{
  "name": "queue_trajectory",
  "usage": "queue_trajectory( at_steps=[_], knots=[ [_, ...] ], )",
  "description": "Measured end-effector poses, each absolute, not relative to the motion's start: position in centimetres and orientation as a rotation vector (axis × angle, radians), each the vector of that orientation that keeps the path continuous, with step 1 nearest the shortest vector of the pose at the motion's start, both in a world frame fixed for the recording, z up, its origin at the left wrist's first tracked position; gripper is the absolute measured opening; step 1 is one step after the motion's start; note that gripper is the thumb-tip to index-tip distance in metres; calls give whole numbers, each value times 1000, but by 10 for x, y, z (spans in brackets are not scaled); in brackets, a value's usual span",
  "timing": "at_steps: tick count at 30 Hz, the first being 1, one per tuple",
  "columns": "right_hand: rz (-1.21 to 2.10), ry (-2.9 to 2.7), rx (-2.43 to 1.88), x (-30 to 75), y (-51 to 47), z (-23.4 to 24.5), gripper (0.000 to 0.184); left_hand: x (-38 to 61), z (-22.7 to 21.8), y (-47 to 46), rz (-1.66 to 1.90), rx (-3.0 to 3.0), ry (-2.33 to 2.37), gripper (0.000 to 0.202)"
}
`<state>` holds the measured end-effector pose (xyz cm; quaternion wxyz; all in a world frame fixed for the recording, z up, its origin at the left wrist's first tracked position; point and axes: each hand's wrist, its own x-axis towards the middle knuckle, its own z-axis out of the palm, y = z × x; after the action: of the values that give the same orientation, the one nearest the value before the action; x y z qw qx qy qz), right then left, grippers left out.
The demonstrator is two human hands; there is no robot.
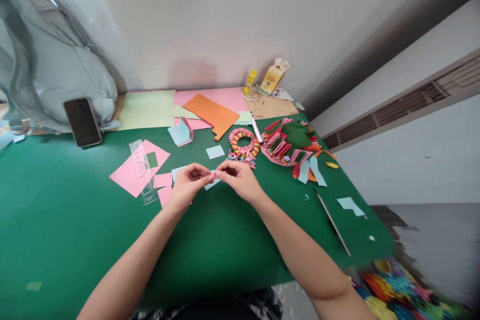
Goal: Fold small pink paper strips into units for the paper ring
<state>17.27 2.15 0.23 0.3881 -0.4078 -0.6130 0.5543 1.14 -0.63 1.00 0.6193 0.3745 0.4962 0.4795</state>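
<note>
Small paper (212, 176) (pinkish); between fingertips (219, 174)

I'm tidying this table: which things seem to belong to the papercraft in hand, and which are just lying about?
Likely the job: pink paper pieces and clear ruler near the left hand, pale blue rectangle, orange sheet, glue stick, paper ring.
Probably just lying about: phone, grey bag, carton.

a small, straight-edged light blue paper piece (213, 185) slants below where the left hand (190, 183) and right hand (242, 180) meet, partly covered; whether gripped or lying on the bench (213, 240) is unclear.
</note>
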Motion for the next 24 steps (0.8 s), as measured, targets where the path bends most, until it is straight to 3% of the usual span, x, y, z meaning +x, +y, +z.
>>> queue_trajectory(
  at_steps=[17,24],
  knots=[
    [1581,-1402,-965,172,24,2,24,10,9,-6,1115,825,1156,33],
    [1391,-1570,-1065,170,20,0,23,11,8,-6,1131,843,1154,33]
  ],
)
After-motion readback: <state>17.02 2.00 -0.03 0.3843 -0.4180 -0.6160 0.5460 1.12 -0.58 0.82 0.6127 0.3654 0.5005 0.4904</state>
